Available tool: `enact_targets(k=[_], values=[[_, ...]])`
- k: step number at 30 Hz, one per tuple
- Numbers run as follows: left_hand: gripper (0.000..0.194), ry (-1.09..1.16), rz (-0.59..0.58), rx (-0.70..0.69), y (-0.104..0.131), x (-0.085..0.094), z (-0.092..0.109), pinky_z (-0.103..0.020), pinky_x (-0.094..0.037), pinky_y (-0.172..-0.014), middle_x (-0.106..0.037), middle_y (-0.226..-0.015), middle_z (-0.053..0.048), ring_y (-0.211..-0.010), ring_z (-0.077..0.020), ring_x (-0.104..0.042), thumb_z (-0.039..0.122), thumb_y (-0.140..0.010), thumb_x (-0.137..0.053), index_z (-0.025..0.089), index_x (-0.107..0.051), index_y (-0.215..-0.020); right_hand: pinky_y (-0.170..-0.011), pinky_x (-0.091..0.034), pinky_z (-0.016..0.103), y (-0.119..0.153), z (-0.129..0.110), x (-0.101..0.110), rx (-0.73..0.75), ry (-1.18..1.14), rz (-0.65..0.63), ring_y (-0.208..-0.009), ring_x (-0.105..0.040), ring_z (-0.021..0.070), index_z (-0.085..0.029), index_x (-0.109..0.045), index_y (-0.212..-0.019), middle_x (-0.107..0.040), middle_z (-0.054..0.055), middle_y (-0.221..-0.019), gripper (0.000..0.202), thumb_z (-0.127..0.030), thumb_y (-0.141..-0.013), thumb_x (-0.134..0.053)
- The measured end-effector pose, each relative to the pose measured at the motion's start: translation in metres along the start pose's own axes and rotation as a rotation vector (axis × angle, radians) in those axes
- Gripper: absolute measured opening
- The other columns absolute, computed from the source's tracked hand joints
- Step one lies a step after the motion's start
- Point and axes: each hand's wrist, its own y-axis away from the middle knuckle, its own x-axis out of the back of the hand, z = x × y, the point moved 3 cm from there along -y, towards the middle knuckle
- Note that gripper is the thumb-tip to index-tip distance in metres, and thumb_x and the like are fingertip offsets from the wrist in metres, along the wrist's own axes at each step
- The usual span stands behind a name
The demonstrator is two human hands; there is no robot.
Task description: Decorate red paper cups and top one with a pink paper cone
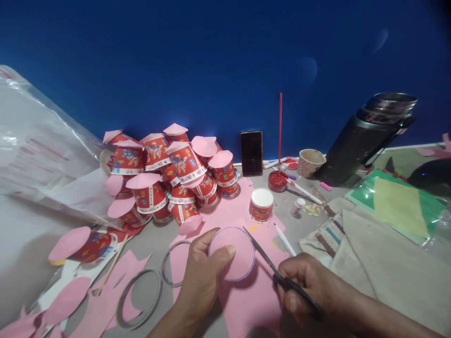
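Grey table [283,204], cups [185,164] beyond pink disc [237,266]

No text legible from where I stand: print on red cups [186,164], left of centre, too small; plastic bag [45,126], far left, blurred.

Wall [211,56]: dim, deep blue, fading to black in the upper right corner.
Plastic bag [42,141]: white glare streaks its folds at left.
Paper disc [243,258]: evenly lit, outline fairly sharp.
Pink sheet [243,310]: soft shadows below the left hand [202,270] and right hand [306,281], darkest along the bottom.
Cups [150,199]: fine print slightly smeared.
Flask [347,141]: rim glints; body appears stretched by wide-angle distortion.
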Motion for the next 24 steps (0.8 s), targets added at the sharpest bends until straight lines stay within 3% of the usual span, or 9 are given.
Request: enact_targets(k=[8, 16, 24], values=[[0.028, 0.019, 0.011, -0.003, 0.001, -0.003, 0.005, -0.028, -0.055, -0.057, -0.075, -0.068, -0.004, -0.057, -0.0177, -0.066, 0.027, -0.058, -0.092, 0.015, -0.082, -0.081, -0.044, -0.028, 0.019, 0.002, -0.002, -0.002, 0.022, 0.026, -0.015, -0.046, -0.045, 0.0079, -0.019, -0.056, -0.064, -0.054, -0.004, -0.050, 0.048, -0.060, -0.067, -0.081], [0.028, 0.039, 0.006, 0.011, 0.003, -0.008, 0.013, -0.032, -0.058, -0.058, -0.073, -0.063, -0.003, -0.055, -0.0197, -0.067, 0.027, -0.053, -0.092, 0.016, -0.081, -0.076, -0.043, -0.026, 0.019, 0.002, 0.001, -0.002, 0.028, 0.018, -0.003, -0.045, -0.044, 0.0072, -0.019, -0.056, -0.063, -0.055, -0.003, -0.050, 0.034, -0.045, -0.067, -0.078], [0.028, 0.025, 0.019, 0.023, 0.004, -0.010, 0.018, -0.030, -0.055, -0.055, -0.073, -0.062, -0.004, -0.053, -0.0192, -0.067, 0.025, -0.051, -0.090, 0.015, -0.082, -0.075, -0.041, -0.025, 0.019, 0.001, 0.004, -0.002, 0.032, -0.012, -0.022, -0.044, -0.043, 0.0076, -0.019, -0.055, -0.063, -0.052, -0.004, -0.049, 0.039, -0.050, -0.065, -0.080]])
